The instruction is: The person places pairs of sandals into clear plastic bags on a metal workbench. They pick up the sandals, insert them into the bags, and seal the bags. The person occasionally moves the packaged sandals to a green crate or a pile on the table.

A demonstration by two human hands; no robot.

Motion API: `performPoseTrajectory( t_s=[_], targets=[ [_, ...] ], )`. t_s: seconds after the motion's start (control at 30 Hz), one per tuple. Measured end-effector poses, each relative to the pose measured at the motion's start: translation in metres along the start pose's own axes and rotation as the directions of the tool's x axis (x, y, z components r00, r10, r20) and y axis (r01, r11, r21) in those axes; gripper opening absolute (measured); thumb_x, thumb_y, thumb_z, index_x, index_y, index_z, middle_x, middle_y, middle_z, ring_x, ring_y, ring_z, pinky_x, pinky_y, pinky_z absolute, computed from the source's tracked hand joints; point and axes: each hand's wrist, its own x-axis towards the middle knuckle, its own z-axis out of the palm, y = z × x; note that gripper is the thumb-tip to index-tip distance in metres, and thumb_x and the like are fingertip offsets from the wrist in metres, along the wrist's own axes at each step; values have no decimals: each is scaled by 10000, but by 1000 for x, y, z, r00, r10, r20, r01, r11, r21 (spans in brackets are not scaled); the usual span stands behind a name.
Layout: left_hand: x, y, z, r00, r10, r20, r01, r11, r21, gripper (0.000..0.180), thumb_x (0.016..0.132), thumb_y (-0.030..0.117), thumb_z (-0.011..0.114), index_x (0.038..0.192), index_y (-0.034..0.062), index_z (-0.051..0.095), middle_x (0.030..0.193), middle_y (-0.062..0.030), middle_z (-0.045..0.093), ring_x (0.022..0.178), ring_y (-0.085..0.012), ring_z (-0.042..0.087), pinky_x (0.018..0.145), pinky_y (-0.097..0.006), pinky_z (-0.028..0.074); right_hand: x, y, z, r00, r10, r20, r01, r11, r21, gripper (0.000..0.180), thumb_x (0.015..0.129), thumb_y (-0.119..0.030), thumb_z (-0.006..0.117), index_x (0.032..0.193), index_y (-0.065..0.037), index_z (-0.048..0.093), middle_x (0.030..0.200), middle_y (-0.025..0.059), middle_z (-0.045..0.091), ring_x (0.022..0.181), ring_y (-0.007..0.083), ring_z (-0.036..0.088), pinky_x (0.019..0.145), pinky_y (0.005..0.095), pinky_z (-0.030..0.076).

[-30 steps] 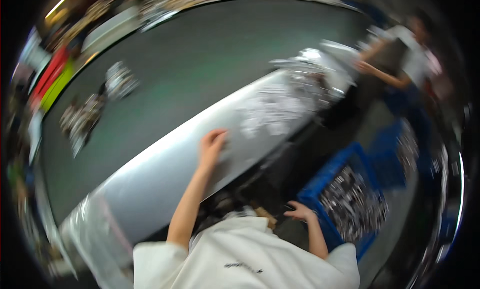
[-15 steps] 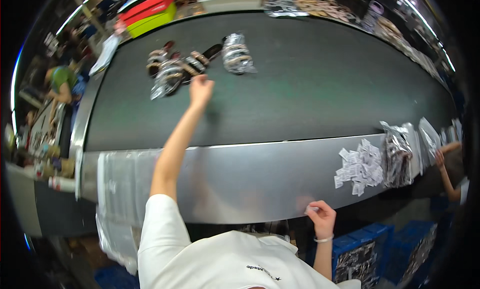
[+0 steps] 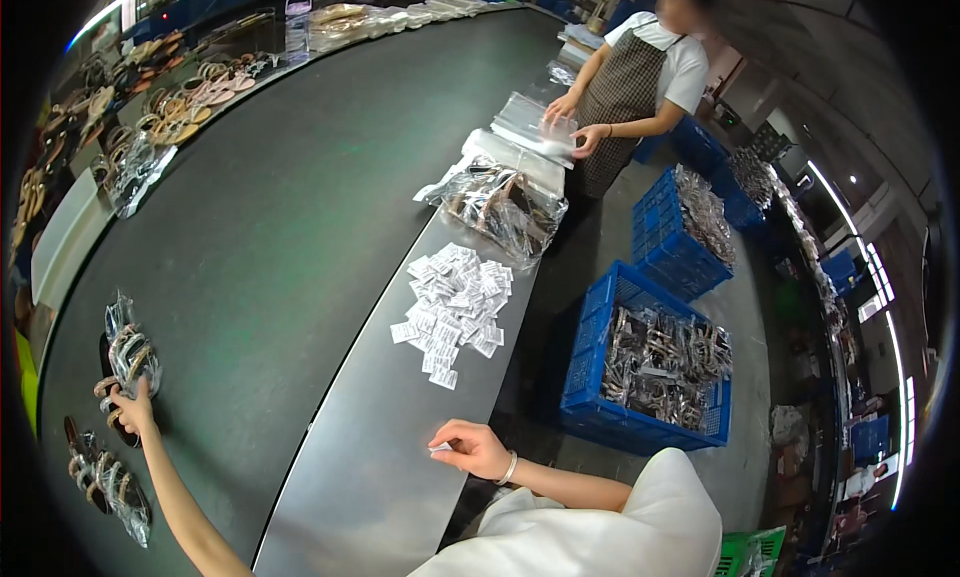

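On the dark green belt at the left, my left hand (image 3: pixel 133 409) is closed on a strappy sandal (image 3: pixel 128 357) with light-coloured straps and a dark sole. Clear plastic wraps part of it. Just nearer to me lies another bundle of sandals (image 3: pixel 105 482), partly in clear plastic, which no hand touches. Over the metal ledge (image 3: pixel 365 427), my right hand (image 3: pixel 478 451) pinches a small white paper slip (image 3: pixel 441 447). A loose heap of printed white slips (image 3: pixel 455 302) lies beyond it on the ledge.
Wrapped sandals (image 3: pixel 500 207) and clear plastic bags (image 3: pixel 530 142) lie farther along the ledge, where another person (image 3: pixel 640 77) handles bags. Blue crates (image 3: pixel 590 367) of wrapped goods stand on the floor at right. More sandals (image 3: pixel 200 97) line the belt's far side.
The view has swung to the right, bringing the crates and the other person into fuller sight. My left hand now has hold of a sandal; my right still pinches a slip.
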Motion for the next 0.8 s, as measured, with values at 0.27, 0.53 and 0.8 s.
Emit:
performPoseTrajectory(
  t_s=[0.27, 0.53, 0.8],
  targets=[
    [1, -37, -46, 962, 267, -65, -265, 837, -479, 115, 860, 174, 402, 810, 93, 466, 771, -96, 529, 750, -221, 489, 734, -367, 400, 3, -2, 7, 999, -49, 7, 49, 999, -22, 120, 818, -32, 665, 935, -32, 640, 861, 6, 574, 660, 38, 501, 536, 187, 421],
    [-125, -5, -167, 870, 492, 47, -57, 196, -979, 186, 863, -16, 457, 792, 127, 360, 739, 47, 303, 674, -63, 291, 625, -199, 267, 5, 10, 2, 994, -77, 80, 71, 995, 72, 118, 840, -68, 655, 947, -35, 620, 737, -21, 516, 536, 29, 484, 468, 180, 388],
    [-248, 34, -328, 773, 632, -61, -165, 107, -980, 150, 891, -21, 439, 839, 111, 389, 779, 61, 314, 666, -22, 293, 583, -176, 242, 12, -23, -2, 996, -70, 46, 42, 894, 446, 168, 822, -106, 688, 899, -43, 552, 755, -13, 544, 646, 50, 542, 573, 193, 432]
  ],
)
